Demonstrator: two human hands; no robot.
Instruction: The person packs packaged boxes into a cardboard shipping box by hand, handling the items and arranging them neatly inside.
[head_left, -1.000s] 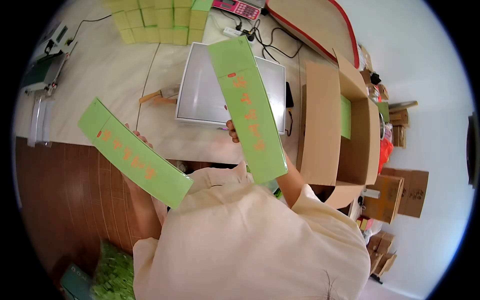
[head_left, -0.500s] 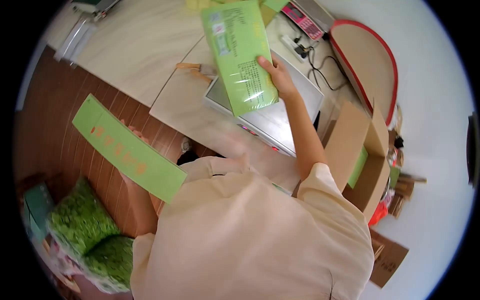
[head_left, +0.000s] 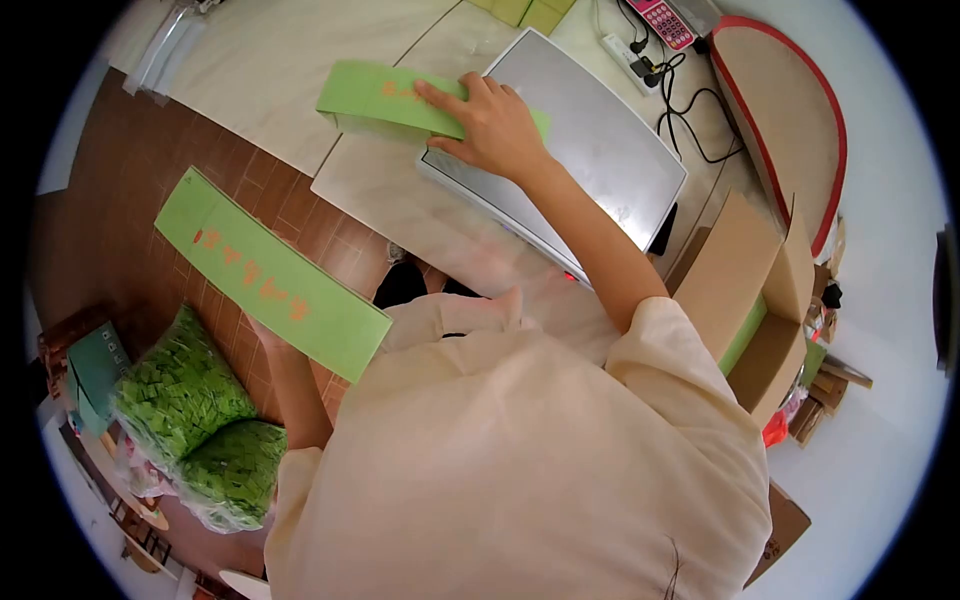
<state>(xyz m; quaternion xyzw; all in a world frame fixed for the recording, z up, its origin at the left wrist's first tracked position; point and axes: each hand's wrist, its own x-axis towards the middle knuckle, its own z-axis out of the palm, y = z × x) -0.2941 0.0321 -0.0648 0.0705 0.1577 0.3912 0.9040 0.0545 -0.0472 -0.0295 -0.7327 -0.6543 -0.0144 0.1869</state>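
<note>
Reaches over the pale surface (head_left: 260, 110) and metal-topped scale (head_left: 610, 150). Above its corner, grips one green box (head_left: 355, 90) from above with the right hand (head_left: 500, 130); off the surface, grips a second green box (head_left: 260, 265) with the left hand (head_left: 266, 334), mostly hidden underneath. Probably light, stiff, dentable; best held mid-length.

In the upper middle, our right hand (head_left: 492, 122) grips the upper green box (head_left: 365, 92); at left, our left hand (head_left: 264, 332), mostly hidden, holds the lower green box (head_left: 270, 272). We see an open carton (head_left: 728, 278) at right.
</note>
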